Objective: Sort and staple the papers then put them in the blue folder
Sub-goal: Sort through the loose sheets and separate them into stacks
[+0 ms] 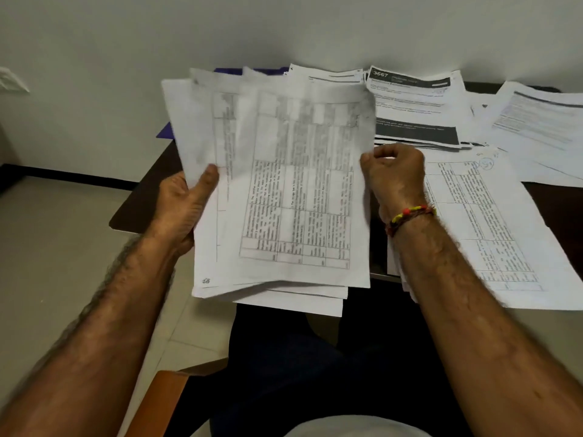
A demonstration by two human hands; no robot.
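- A person sits at a dark tabletop point(142, 200), dark trousers point(315, 373) in the lap and an orange chair arm point(157, 402) at the near left.
- Both bare forearms reach forward; the right wrist wears a red-and-yellow bead band point(410, 216).
- The left hand point(186, 206) grips a fanned stack point(284, 190) of printed sheets by its left edge, thumb curled over the top face, the fingers hidden behind the paper.
- The right hand point(392, 171) has its fingers curled in at the stack's right edge; whether they pinch a sheet there cannot be told, since the paper is blurred.
- The stack is held tilted up over the tabletop's near edge, its top sheet showing a table of text turned sideways; its lower end overlaps more loose sheets point(293, 301) hanging off that edge.
- Under the right forearm, a table sheet point(492, 222) lies flat by the near right edge.
- Farther back, at the far edge, lies a form pile point(416, 105) with black bands and the number 3667.
- More papers point(536, 121) spread toward the far right corner.
- The blue folder point(167, 130) peeks out at the far left corner, mostly hidden behind the held stack.
- A white wall point(284, 26) rises behind the far edge.
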